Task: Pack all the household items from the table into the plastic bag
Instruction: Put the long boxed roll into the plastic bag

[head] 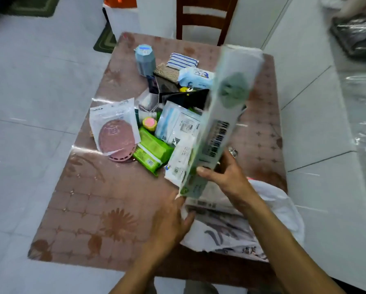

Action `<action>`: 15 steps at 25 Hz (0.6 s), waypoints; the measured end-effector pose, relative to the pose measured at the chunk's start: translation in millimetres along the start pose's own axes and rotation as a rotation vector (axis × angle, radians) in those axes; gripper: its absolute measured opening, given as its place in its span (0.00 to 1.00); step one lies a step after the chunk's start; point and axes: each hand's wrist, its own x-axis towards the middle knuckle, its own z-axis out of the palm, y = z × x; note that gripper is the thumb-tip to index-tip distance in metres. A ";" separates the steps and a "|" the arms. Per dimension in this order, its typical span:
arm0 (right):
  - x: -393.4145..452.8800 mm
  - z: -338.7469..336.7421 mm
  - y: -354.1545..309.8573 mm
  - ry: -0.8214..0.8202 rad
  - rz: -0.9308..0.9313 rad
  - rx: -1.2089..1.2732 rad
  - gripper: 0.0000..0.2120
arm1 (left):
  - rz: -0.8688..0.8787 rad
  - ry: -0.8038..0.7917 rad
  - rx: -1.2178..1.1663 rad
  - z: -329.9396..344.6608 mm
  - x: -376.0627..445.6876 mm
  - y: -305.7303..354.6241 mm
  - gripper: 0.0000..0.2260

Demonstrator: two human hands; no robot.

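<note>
One table [88, 209] of packaged goods, pink disc pack [114, 132] leftmost, green wipes pack [153, 150] beside it, left hand [169, 225] gripping white plastic bag [279, 209] rim at near edge, right hand [226, 175] clamped on tall blurred package [224, 115] above bag.

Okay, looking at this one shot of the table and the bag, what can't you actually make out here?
Head view only:
- Long green package in the right hand: motion-blurred, print unreadable.
- Plastic bag: contents hidden by its folds and both arms.
- Left hand: blurred at the bag's edge; grip unclear.
- Black packet: partly covered by the package.
- Chair: cut off by the top edge.
</note>
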 end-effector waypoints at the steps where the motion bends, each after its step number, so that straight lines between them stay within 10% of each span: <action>1: -24.8 -26.0 4.8 0.046 0.032 0.076 0.16 | 0.000 0.013 -0.009 -0.9 7.0 8.8 0.21; 4: -78.2 -79.1 45.5 0.054 0.195 0.036 0.15 | 0.006 0.013 -0.043 4.9 25.2 22.2 0.27; 10: -82.4 -134.8 129.8 -0.157 0.091 -1.407 0.28 | 0.113 -0.131 -0.154 -15.0 32.6 14.7 0.32; 15: -77.8 -132.6 140.9 -0.066 -0.102 -1.569 0.29 | 0.126 -0.208 -0.156 -34.1 13.7 24.7 0.39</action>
